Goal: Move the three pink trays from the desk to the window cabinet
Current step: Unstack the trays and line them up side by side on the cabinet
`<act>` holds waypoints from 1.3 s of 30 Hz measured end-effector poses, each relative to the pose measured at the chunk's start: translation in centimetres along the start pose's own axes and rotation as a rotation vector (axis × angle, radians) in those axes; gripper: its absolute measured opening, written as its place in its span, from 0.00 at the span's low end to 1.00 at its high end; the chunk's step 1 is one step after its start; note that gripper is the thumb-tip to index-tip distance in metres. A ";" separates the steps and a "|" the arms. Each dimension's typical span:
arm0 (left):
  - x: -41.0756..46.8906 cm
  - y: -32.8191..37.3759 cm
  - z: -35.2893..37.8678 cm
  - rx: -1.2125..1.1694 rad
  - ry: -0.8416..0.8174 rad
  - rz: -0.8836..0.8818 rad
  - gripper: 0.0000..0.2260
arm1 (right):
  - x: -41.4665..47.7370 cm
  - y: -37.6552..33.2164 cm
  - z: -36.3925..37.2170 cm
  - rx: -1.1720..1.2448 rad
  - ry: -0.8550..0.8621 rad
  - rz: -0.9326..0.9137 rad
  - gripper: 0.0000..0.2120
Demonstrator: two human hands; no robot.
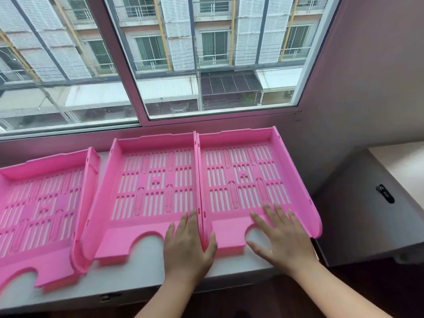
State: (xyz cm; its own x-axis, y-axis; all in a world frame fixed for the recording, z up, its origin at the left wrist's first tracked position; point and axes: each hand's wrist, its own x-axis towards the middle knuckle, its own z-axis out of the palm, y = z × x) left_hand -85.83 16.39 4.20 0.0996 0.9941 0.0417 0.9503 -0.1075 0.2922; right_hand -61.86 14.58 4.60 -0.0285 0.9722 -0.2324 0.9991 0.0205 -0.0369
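Note:
Three pink slotted trays lie side by side on the white top of the window cabinet (146, 278). The left tray (43, 203) is partly cut off by the frame edge. The middle tray (151, 180) and the right tray (243, 173) touch along their side walls. My left hand (187, 246) rests flat over the seam between those two trays at their front edge, fingers apart. My right hand (282, 235) lies flat on the front of the right tray beside its curved notch, fingers spread. Neither hand grips anything.
A large sliding window (160, 60) stands directly behind the trays. A wall rises on the right. A lower white cabinet (371, 203) with a black lock stands to the right, beyond the window cabinet's end.

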 end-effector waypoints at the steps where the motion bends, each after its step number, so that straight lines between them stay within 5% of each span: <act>1: 0.1 0.0 0.0 0.010 0.009 -0.009 0.32 | 0.3 -0.1 -0.1 0.004 0.000 0.001 0.36; 18: 3.7 0.4 -0.5 0.033 0.050 -0.109 0.32 | 4.3 -0.8 -1.0 0.086 0.072 0.010 0.37; 33: 3.3 -1.1 -2.0 -0.025 -0.059 0.022 0.39 | 4.2 -1.5 -2.3 0.137 0.042 -0.053 0.37; 39: 1.8 -7.2 -5.5 -0.012 0.157 -0.053 0.38 | 4.1 -7.8 -4.4 0.152 0.178 -0.171 0.36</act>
State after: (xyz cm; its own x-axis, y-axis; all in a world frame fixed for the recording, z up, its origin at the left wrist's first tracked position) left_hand -94.13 18.86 7.40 0.0013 0.9847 0.1742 0.9493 -0.0560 0.3094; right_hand -69.59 19.42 8.22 -0.1771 0.9835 -0.0368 0.9638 0.1658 -0.2089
